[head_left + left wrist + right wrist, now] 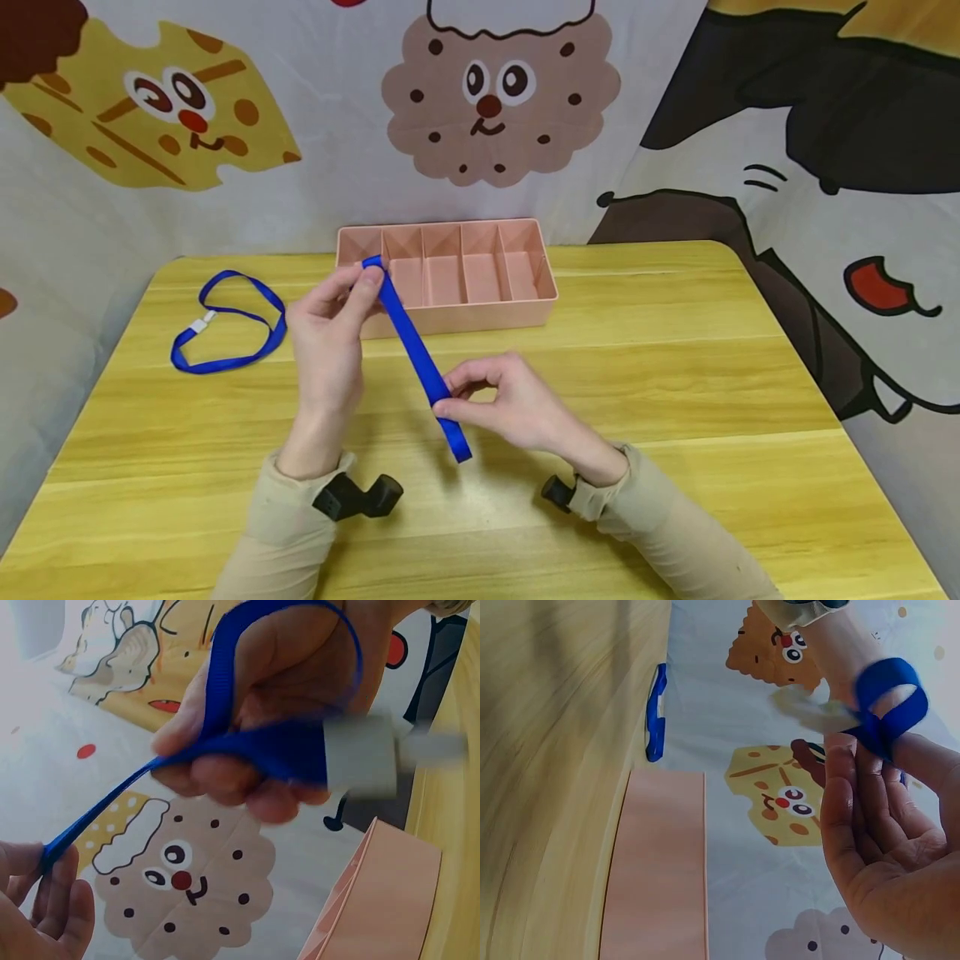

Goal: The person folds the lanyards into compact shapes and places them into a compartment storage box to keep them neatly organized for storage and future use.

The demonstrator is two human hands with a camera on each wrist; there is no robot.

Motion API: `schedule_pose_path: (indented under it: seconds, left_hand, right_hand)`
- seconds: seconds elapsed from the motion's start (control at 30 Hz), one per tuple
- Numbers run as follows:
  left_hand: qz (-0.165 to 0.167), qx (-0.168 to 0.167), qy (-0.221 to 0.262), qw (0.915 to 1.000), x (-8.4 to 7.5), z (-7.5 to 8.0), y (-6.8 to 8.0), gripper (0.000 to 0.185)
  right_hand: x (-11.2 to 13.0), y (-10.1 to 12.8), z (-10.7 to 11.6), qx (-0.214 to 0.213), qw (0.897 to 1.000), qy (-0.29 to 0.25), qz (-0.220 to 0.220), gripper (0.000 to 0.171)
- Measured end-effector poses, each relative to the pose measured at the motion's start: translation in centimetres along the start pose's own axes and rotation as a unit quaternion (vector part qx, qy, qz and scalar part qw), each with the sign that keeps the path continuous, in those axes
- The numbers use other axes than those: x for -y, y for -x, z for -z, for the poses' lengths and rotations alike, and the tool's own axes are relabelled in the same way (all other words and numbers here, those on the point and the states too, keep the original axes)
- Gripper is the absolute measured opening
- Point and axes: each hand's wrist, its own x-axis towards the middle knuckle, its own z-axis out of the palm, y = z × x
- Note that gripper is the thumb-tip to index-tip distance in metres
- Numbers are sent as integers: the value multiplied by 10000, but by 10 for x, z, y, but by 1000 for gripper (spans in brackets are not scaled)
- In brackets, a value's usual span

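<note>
A blue lanyard strap (412, 342) stretches slantwise between the two hands above the table. The left hand (326, 333) pinches its upper end between thumb and fingers, close in front of the pink box's left side. Lower and nearer the camera, the right hand (517, 404) pinches the strap just above its free-looking lower end. In the left wrist view, the strap loops by the right hand (262, 675), and a blurred white buckle (361, 756) dangles from it. This buckle is hidden in the head view. The right wrist view shows a small blue loop (907, 712) at the fingertips.
A second blue lanyard (232, 364) with a white buckle (198, 325) lies looped on the table's left side. At the back stands a pink box (465, 317) with several compartments. Behind the wooden table (675, 375) hangs a cartoon-printed cloth (322, 83).
</note>
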Motion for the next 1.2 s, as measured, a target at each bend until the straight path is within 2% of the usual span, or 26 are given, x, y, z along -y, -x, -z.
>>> schedule_pose_path:
  seconds: [0.2,0.3,0.43,0.53,0.67,0.77,0.83,0.97,1.07,1.2]
  left_hand:
    - [-95,-294,197,9993,-2,4,-5,21]
    - [-93,-295,286,9991,-3,6,-5,19]
    - [-196,-47,127,9997,-4,3,1,16]
    - [-458,306,-89,9984,-6,-3,9,18]
    - [-748,732,-284,9941,-9,-11,20,29]
    - [-867,972,-379,9908,-8,-15,27,40]
    - [-912,1098,-377,9890,-7,-18,29,40]
    - [-987,1178,-456,9871,-3,-21,32,34]
    - [-950,1183,-471,9873,0,-22,33,35]
    - [-837,1050,-481,9898,1,-20,28,41]
  right_hand:
    - [-1,1,-2,76,10000,50,29,7]
    - [-1,2,-3,171,9998,67,55,8]
    - [-3,2,-4,205,9992,267,233,7]
    - [-7,0,-6,141,9968,596,521,7]
    - [-8,-1,-8,-152,9930,809,849,10]
    - [-7,-1,-10,-473,9906,785,1010,14]
    - [-5,0,-11,-697,9891,723,1077,16]
    - [-2,2,-15,-1245,9831,698,1143,15]
    - [-1,2,-17,-1567,9769,709,1268,10]
    - [-2,2,-18,-1726,9708,635,1538,6]
